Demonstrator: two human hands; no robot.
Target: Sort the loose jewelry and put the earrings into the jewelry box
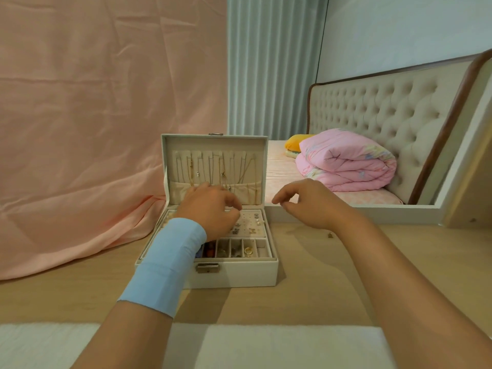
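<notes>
A white jewelry box (239, 275) stands open on the wooden floor, necklaces hanging inside its raised lid (170, 145). Its pale earring panel (253, 226) holds several small earrings, and the front compartments hold rings and beads. My left hand (213, 211), with a blue wrist band, hovers over the panel with fingers curled together at the tips; whether they pinch an earring is hidden. My right hand (306, 203) floats to the right of the box, fingers loosely curled, holding nothing. One small loose piece of jewelry (330, 235) lies on the floor by my right wrist.
A pink sheet (93, 129) hangs behind and left of the box. A bed with a folded pink quilt (346, 161) and tufted headboard (386, 107) lies to the right. A white mat (266, 347) covers the near floor.
</notes>
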